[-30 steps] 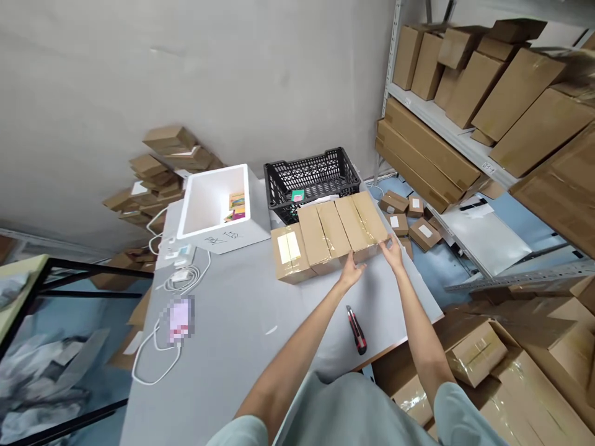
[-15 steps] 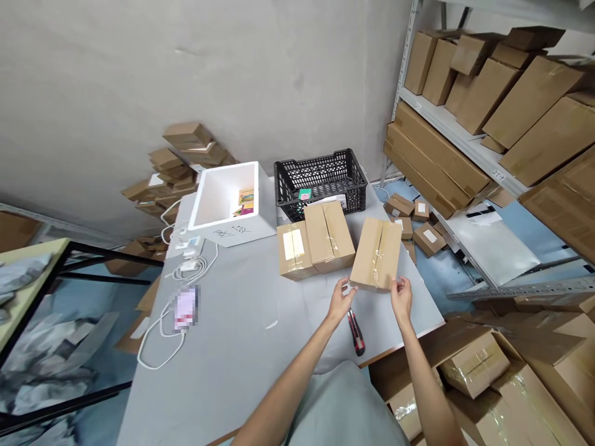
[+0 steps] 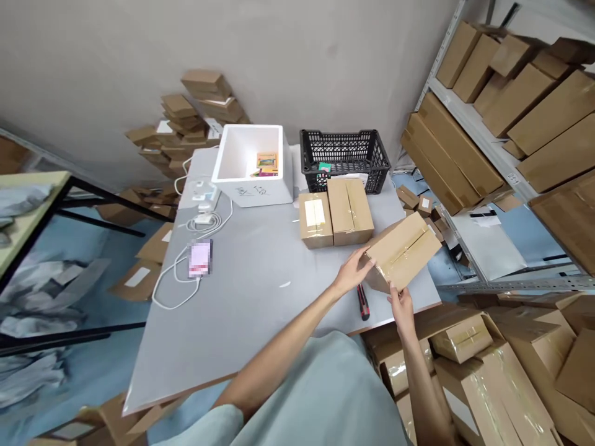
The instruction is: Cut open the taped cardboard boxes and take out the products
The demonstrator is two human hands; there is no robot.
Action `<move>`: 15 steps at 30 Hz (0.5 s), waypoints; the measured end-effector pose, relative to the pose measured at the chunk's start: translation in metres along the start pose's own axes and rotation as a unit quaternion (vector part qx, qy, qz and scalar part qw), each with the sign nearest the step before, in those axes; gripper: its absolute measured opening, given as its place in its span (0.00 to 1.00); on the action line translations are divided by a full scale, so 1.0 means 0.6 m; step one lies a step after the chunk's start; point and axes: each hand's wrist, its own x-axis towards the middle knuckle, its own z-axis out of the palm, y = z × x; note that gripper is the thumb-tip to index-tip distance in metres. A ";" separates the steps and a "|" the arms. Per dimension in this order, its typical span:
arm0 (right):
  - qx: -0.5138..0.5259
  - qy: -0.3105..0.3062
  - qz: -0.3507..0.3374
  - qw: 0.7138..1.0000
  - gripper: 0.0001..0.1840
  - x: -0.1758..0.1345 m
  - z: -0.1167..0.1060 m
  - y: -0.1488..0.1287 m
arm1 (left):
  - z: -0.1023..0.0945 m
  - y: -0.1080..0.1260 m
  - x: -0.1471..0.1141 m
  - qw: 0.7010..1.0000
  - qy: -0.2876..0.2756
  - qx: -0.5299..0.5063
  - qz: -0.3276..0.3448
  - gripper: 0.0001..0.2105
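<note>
A person holds a taped cardboard box [image 3: 403,251] in both hands, right of the frame's middle, lifted and tilted above the near right edge of the grey table [image 3: 242,291]. The left hand [image 3: 352,272] grasps its left end with curled fingers; the right hand [image 3: 400,305] grips its lower edge from beneath. Just under the box, a red and black utility knife [image 3: 363,302] lies on the table. Two other boxes [image 3: 335,217] stand side by side near the black crate [image 3: 344,155], and a white foam box [image 3: 253,162] is left of the crate.

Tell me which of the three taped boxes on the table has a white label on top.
The smaller left box, beside the label-free box. The box in both hands shows only tape.
</note>
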 end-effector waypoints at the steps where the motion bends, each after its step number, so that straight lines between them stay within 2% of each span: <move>1: 0.001 -0.014 0.010 1.000 0.43 -0.034 0.003 -0.008 | -0.023 0.010 -0.022 1.000 -0.004 0.002 0.003 0.30; 4: 0.013 -0.094 0.022 0.995 0.39 -0.134 0.026 -0.043 | -0.104 0.025 -0.093 1.000 0.014 0.003 -0.008 0.27; 7: 0.043 -0.203 0.058 0.976 0.36 -0.222 0.078 -0.081 | -0.197 0.011 -0.161 0.997 0.054 0.026 -0.047 0.25; 11: 0.046 -0.338 0.107 0.934 0.39 -0.308 0.178 -0.109 | -0.333 -0.048 -0.239 0.990 0.080 0.078 -0.092 0.22; 15: 0.032 -0.434 0.085 0.896 0.38 -0.362 0.288 -0.103 | -0.460 -0.120 -0.290 0.988 0.093 0.037 -0.115 0.23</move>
